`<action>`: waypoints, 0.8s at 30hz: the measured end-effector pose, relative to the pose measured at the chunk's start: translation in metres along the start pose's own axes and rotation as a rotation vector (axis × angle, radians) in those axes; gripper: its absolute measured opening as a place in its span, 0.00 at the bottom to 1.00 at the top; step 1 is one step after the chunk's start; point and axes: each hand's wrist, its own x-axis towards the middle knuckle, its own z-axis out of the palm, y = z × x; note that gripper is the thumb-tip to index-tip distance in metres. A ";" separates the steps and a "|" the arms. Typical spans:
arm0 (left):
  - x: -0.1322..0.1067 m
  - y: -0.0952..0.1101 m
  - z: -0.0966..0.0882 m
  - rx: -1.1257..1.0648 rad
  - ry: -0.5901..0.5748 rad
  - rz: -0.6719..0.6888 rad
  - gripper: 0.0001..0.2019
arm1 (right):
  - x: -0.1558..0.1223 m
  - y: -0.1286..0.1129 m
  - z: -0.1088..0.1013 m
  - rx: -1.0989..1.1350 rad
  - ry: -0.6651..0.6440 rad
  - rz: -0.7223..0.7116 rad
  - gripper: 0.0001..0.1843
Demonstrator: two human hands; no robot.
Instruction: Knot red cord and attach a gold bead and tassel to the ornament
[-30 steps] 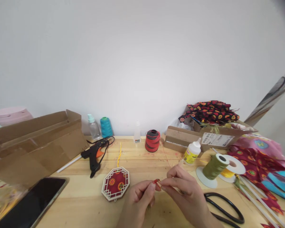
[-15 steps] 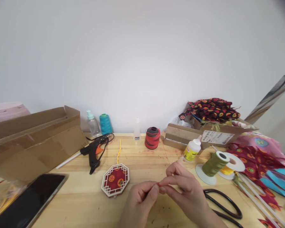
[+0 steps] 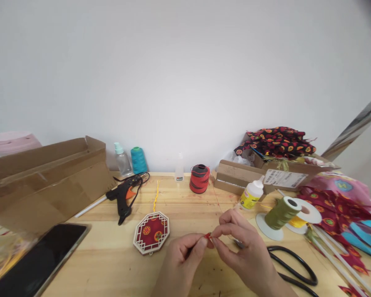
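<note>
My left hand [image 3: 187, 255] is closed, thumb against forefinger, on a small red piece [image 3: 207, 235] that could be thread or cloth. Thumb and forefinger of my right hand [image 3: 243, 247] pinch at the other side of this red bit, the fingertips almost touching the left ones. Left of my hands lies an octagonal wooden lattice pendant [image 3: 151, 233] with dark red patterned fabric and a twisted yellow cord [image 3: 156, 196] at its top. Scissors with black handles [image 3: 309, 264] lie partly under my right hand.
Behind stand a red thread spool [image 3: 199, 179], a teal thread cone [image 3: 138, 161] and a yellow-labelled glue bottle [image 3: 251, 195]. A black glue gun [image 3: 123, 200], a phone [image 3: 46, 260] and a cardboard box [image 3: 64, 181] are leftward. Right: a green spool [image 3: 281, 214] and red fabric [image 3: 330, 210].
My fingertips have drawn slightly apart, and more of the red piece shows between them. The scissors' metal part now shows beneath my right hand. The view has shifted slightly.
</note>
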 end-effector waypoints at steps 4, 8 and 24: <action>0.000 -0.003 -0.001 0.145 -0.007 0.065 0.14 | -0.001 -0.001 -0.001 -0.152 0.054 -0.109 0.07; 0.000 -0.003 -0.002 0.358 0.013 0.169 0.15 | -0.002 -0.001 -0.002 -0.241 0.048 -0.183 0.08; -0.002 0.005 0.000 0.557 0.013 0.213 0.16 | -0.006 -0.003 -0.006 -0.486 -0.006 -0.323 0.08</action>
